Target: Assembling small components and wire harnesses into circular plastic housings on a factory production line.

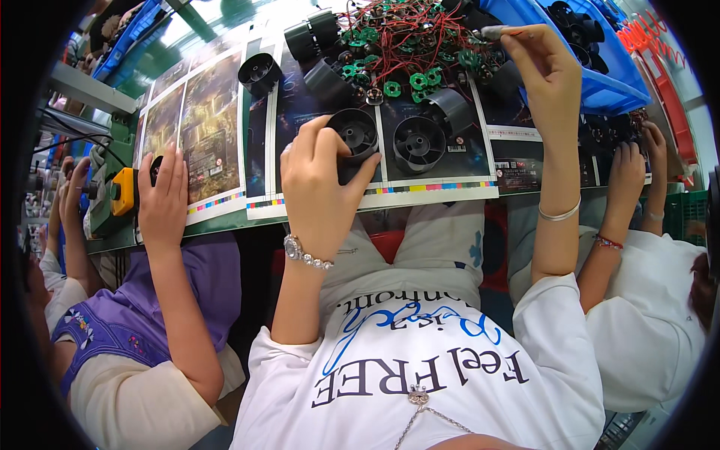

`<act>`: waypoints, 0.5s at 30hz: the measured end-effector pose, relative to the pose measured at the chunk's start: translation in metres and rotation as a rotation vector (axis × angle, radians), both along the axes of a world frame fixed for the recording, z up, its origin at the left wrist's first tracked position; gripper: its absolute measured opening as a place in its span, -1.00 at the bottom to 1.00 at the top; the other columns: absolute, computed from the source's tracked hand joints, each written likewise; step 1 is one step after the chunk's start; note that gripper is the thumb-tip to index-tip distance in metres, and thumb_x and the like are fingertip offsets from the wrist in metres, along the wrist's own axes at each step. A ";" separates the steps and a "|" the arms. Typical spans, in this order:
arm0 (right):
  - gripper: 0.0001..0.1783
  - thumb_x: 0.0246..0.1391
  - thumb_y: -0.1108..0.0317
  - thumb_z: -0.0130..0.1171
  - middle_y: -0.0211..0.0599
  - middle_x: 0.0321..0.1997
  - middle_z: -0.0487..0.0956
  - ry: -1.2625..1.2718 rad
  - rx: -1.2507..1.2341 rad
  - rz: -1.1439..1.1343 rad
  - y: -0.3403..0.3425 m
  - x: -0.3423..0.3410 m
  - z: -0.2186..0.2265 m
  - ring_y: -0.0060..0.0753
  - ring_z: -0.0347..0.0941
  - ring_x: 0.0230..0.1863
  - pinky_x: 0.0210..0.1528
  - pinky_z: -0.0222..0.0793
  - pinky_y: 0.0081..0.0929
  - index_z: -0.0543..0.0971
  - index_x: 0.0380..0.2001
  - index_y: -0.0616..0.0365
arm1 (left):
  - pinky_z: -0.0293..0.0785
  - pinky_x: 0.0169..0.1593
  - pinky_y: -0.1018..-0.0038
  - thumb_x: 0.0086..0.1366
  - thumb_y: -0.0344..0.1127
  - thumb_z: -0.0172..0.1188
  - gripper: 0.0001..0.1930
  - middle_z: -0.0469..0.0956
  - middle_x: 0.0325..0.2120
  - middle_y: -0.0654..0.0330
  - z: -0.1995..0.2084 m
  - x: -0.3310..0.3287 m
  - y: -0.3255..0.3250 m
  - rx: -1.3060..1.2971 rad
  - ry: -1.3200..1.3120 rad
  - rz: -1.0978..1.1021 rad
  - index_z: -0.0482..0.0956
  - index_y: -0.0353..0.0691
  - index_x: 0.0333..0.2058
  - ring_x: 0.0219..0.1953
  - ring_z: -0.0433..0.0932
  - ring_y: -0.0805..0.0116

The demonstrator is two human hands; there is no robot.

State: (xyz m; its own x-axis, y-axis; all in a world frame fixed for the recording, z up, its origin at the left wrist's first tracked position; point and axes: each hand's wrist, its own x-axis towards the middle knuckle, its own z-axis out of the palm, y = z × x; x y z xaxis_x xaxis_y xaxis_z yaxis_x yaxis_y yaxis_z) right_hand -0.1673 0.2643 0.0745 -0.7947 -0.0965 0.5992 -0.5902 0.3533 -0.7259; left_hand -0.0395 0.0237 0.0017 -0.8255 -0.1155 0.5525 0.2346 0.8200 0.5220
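Note:
My left hand (319, 176) is closed around the side of a black round fan housing (355, 129) on the printed sheets. Its fan blades show inside the open end. Just right of it stands another black fan housing (420, 144), with a third one (448, 111) tipped against it. My right hand (553, 79) is raised at the right of a heap of red wires and green circuit boards (409, 37). Its thumb and fingers are pinched together by a small greyish piece (492, 32); what exactly they hold is too small to make out.
More black housings (259, 73) lie at the left and behind. A blue bin (600, 86) with black parts stands at the right. A co-worker's hand (163, 191) rests on the sheets at left, near a yellow-and-green device (122, 191); another person's hands (628, 169) work at right.

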 end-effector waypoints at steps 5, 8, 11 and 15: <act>-0.92 0.18 0.47 0.17 -0.32 -0.27 0.66 0.101 0.037 -0.049 -0.012 0.005 0.004 -0.52 0.56 -0.31 -0.09 0.44 -0.68 0.58 -0.26 0.23 | 0.44 -0.05 0.37 -0.14 -0.48 0.45 -0.46 0.47 -0.05 0.11 0.006 0.010 -0.002 0.183 0.078 -0.042 0.49 -0.22 -0.10 -0.18 0.48 0.21; -0.91 0.18 0.47 0.17 -0.34 -0.32 0.65 0.107 0.065 -0.029 -0.015 0.006 0.000 -0.52 0.55 -0.35 -0.12 0.44 -0.69 0.57 -0.26 0.24 | 0.47 -0.10 0.42 -0.14 -0.48 0.45 -0.42 0.49 -0.07 0.13 0.014 0.018 -0.001 0.278 0.159 -0.063 0.48 -0.20 -0.06 -0.21 0.48 0.26; -0.92 0.18 0.48 0.16 -0.37 -0.33 0.64 -0.026 -0.205 0.107 -0.017 0.024 -0.004 -0.53 0.53 -0.37 -0.14 0.42 -0.68 0.57 -0.26 0.24 | 0.46 -0.08 0.42 -0.18 -0.53 0.41 -0.38 0.48 -0.07 0.13 0.019 0.028 0.001 0.233 0.147 -0.077 0.49 -0.20 -0.03 -0.18 0.47 0.24; -0.93 0.16 0.49 0.17 -0.39 -0.35 0.61 -0.057 -0.171 0.082 -0.029 0.036 -0.011 -0.56 0.49 -0.42 -0.28 0.38 -0.68 0.58 -0.28 0.20 | 0.45 -0.07 0.42 -0.20 -0.55 0.39 -0.35 0.47 -0.07 0.14 0.017 0.028 0.003 0.213 0.147 -0.113 0.49 -0.20 0.00 -0.16 0.46 0.23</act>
